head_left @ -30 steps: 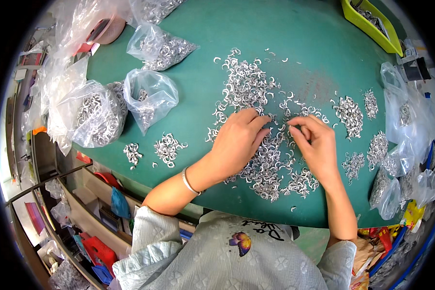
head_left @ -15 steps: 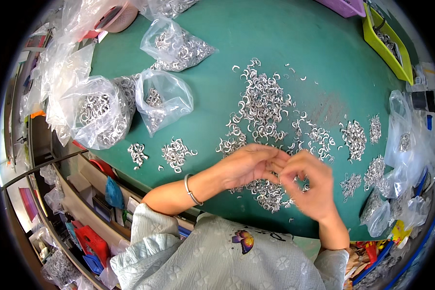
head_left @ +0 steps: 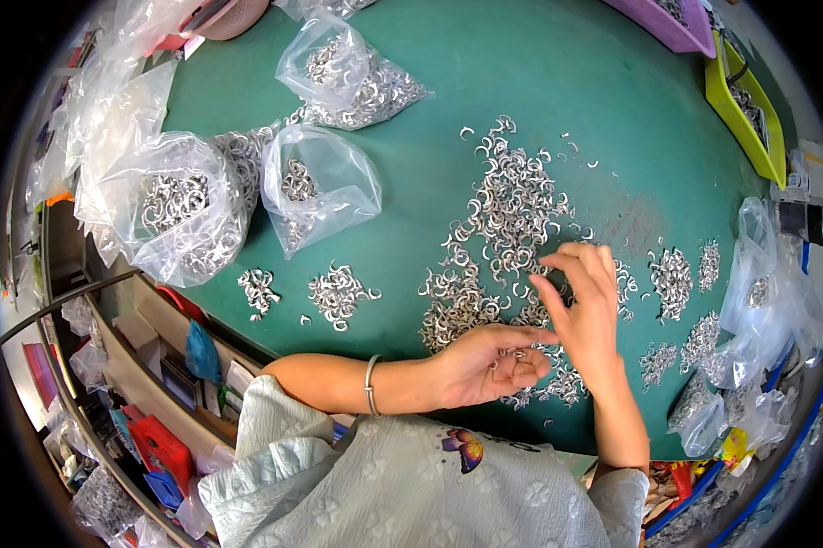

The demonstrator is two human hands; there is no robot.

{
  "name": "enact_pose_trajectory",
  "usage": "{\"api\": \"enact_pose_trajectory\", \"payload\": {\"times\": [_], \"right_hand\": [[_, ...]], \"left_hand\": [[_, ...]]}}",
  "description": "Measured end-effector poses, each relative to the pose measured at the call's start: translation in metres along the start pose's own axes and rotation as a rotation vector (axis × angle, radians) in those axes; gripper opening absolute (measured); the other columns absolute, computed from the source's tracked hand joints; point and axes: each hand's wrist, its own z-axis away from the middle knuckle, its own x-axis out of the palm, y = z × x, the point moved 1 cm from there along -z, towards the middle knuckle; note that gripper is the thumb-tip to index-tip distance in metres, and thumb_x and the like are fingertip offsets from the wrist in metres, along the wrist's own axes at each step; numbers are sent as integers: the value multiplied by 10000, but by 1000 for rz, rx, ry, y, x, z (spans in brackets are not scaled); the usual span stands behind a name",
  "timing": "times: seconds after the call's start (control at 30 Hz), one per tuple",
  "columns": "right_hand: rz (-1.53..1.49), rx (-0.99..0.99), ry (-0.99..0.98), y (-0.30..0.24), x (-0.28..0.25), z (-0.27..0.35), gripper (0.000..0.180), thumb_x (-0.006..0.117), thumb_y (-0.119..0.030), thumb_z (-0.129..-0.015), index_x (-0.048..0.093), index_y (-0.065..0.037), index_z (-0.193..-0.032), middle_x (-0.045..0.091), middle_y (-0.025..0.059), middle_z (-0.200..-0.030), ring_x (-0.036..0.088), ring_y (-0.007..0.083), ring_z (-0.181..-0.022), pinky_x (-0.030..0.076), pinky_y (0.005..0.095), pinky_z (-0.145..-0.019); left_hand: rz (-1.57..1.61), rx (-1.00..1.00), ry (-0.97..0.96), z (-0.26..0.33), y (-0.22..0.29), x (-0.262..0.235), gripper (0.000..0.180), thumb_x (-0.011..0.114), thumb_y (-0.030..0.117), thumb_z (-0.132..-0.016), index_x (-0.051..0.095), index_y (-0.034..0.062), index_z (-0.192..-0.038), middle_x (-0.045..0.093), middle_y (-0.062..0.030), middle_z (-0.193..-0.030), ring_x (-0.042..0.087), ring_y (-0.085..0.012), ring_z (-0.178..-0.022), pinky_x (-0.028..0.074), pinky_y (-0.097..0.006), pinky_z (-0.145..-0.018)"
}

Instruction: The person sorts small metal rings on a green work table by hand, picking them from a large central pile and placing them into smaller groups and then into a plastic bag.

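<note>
My left hand (head_left: 486, 365) lies palm up near the table's front edge, fingers curled around a few small silver rings (head_left: 510, 358). A bracelet (head_left: 371, 385) circles that wrist. My right hand (head_left: 587, 309) hovers just to the right, fingers spread and raised over the big loose heap of silver C-shaped rings (head_left: 507, 215) on the green table (head_left: 521, 82). Its fingertips touch rings at the heap's lower edge. Whether it pinches one I cannot make out.
Clear plastic bags of rings (head_left: 316, 187) (head_left: 185, 208) (head_left: 352, 73) lie at the left and back. Small sorted piles (head_left: 338, 294) (head_left: 258, 289) (head_left: 673, 272) dot the table. A yellow tray (head_left: 745, 105) and a purple tray (head_left: 672, 23) stand at the back right. More bags (head_left: 759, 301) crowd the right edge.
Both hands drew back from the heap toward my body. The left hand turned palm up with rings in it, and the right hand lifted and spread its fingers.
</note>
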Motion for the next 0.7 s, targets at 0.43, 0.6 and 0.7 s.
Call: {"api": "enact_pose_trajectory", "payload": {"times": [0.43,0.6,0.7], "right_hand": [[135,-94,-50,5,6,-2,188,772,-59,-711,654,-42,-856,606,64,-912,531,262,-833,381,376,-722],[86,-99,-32,10,8,-1,185,769,-56,-719,645,-40,-855,607,70,-913,532,268,-838,389,389,-730],[36,-33,21,7,4,0,183,769,-64,-723,643,-34,-852,611,77,-906,536,273,-850,390,387,-742]], "left_hand": [[-177,189,-144,5,8,-14,223,495,37,-885,638,-49,-1033,629,-81,-895,572,-148,-787,453,-274,-720],[-214,211,-198,0,8,-19,245,506,102,-935,633,-47,-1082,646,-78,-920,605,-137,-829,483,-278,-771],[-235,190,-169,1,8,-16,263,495,106,-943,622,-55,-1109,651,-84,-929,610,-135,-827,486,-277,-774]]}}
